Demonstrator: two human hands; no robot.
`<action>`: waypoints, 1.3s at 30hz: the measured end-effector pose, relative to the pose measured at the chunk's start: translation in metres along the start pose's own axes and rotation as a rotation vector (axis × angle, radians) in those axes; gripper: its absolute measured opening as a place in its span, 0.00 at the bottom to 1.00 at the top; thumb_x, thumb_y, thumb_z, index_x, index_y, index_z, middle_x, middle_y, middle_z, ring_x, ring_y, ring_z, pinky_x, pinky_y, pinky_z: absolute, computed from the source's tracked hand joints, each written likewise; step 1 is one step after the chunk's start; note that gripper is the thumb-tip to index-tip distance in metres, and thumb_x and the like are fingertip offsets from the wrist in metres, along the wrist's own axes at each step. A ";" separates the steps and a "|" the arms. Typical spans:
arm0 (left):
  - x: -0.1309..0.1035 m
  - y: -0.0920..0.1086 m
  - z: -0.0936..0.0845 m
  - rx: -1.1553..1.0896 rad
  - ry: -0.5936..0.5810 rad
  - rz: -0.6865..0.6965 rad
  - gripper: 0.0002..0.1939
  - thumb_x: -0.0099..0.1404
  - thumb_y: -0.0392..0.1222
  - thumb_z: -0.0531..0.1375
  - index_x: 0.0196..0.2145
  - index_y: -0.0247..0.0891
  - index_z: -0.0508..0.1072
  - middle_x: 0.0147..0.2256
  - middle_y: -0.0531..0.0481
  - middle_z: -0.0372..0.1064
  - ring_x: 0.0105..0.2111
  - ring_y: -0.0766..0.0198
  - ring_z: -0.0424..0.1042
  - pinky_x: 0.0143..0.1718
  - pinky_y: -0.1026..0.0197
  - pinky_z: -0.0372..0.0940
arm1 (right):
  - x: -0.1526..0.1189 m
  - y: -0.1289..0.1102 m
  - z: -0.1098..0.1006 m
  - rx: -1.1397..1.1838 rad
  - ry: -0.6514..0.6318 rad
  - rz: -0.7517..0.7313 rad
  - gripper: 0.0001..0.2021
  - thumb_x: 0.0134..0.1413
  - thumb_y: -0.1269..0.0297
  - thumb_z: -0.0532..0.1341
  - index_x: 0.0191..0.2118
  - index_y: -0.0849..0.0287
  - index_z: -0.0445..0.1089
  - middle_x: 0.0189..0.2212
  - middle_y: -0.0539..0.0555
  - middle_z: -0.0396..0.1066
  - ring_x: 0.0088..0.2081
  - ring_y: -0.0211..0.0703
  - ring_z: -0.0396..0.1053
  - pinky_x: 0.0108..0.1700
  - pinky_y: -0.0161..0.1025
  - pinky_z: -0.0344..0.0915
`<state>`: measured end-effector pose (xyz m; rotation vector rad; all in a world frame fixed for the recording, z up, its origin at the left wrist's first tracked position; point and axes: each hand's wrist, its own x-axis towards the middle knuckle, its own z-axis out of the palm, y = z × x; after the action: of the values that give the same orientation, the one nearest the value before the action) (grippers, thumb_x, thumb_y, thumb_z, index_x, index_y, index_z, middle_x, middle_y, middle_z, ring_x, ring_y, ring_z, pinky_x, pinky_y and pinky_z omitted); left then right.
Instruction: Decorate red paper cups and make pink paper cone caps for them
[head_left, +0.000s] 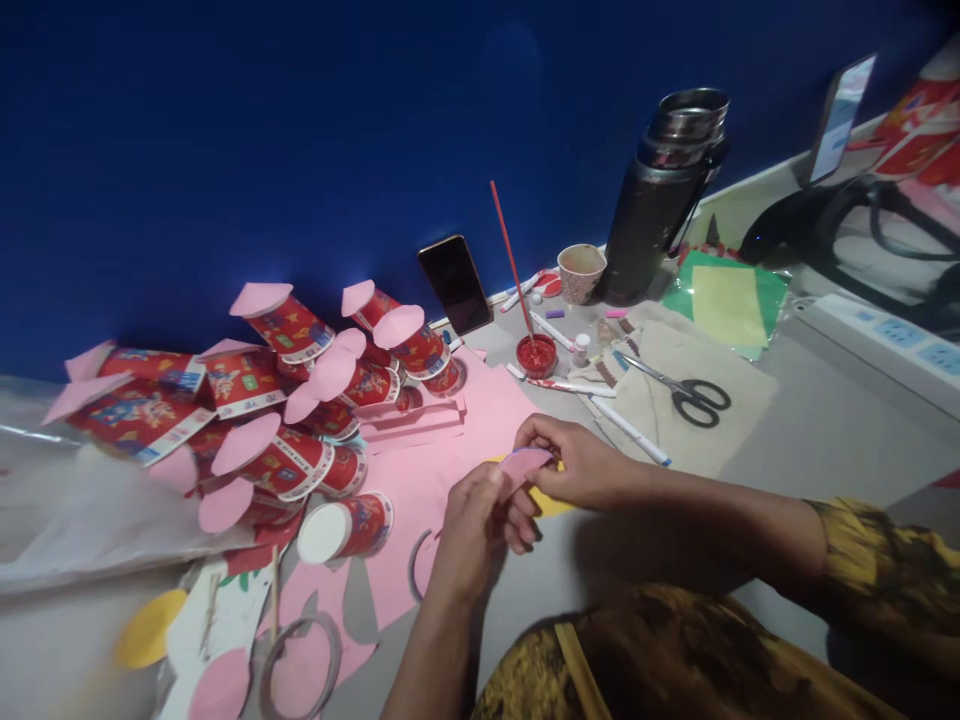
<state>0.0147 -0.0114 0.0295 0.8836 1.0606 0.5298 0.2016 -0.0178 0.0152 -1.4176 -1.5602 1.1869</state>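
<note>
Here, left hand (474, 512) and right hand (576, 462): grip pinching thin, curved pink paper (524, 463).

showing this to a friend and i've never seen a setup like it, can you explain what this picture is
There is no machine here, just a person's two bare hands. The single picture comes from a camera worn on that person's head, looking forward and down.

The left hand and right hand together hold a small pink piece, apparently paper.

On the table, to the left, is a cluster of red printed cups, many topped with pink shapes. A pink sheet lies beside them. Farther back are a phone, a red dish with a thin stick in it, and a dark flask. Scissors lie to the right.
</note>
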 end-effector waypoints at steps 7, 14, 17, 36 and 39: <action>0.003 -0.001 0.000 -0.083 0.094 -0.008 0.24 0.50 0.56 0.74 0.33 0.34 0.74 0.20 0.48 0.75 0.14 0.69 0.66 0.16 0.68 0.58 | 0.002 0.003 -0.005 -0.002 0.009 -0.084 0.19 0.47 0.74 0.61 0.47 0.57 0.72 0.37 0.50 0.77 0.31 0.38 0.68 0.35 0.34 0.63; 0.003 -0.006 -0.007 -0.045 0.222 0.077 0.20 0.53 0.53 0.73 0.33 0.37 0.72 0.17 0.52 0.72 0.14 0.68 0.65 0.19 0.66 0.62 | -0.009 -0.009 -0.047 0.017 0.284 -0.015 0.09 0.58 0.61 0.61 0.41 0.57 0.74 0.35 0.55 0.80 0.32 0.44 0.74 0.36 0.38 0.69; 0.003 -0.008 -0.012 -0.057 0.270 0.119 0.18 0.55 0.51 0.72 0.30 0.37 0.71 0.17 0.55 0.70 0.15 0.71 0.63 0.19 0.68 0.61 | -0.041 -0.007 -0.091 -0.308 0.524 0.015 0.10 0.59 0.57 0.62 0.37 0.55 0.77 0.29 0.54 0.79 0.27 0.44 0.71 0.32 0.39 0.64; 0.002 0.019 -0.011 -0.372 0.574 0.228 0.26 0.33 0.37 0.80 0.26 0.36 0.69 0.22 0.61 0.66 0.18 0.76 0.62 0.16 0.76 0.56 | -0.086 0.025 -0.118 -0.749 0.433 0.329 0.14 0.63 0.55 0.58 0.33 0.55 0.76 0.31 0.54 0.80 0.32 0.47 0.73 0.34 0.39 0.59; -0.004 0.026 -0.013 -0.408 0.552 0.256 0.26 0.35 0.36 0.79 0.24 0.37 0.65 0.19 0.63 0.62 0.17 0.76 0.60 0.14 0.75 0.53 | -0.091 0.030 -0.124 -0.803 0.407 0.373 0.14 0.63 0.55 0.58 0.32 0.54 0.76 0.29 0.53 0.79 0.30 0.47 0.72 0.32 0.39 0.56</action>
<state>0.0017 0.0046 0.0506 0.5166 1.2750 1.2073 0.3402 -0.0879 0.0345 -2.3696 -1.5714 0.3727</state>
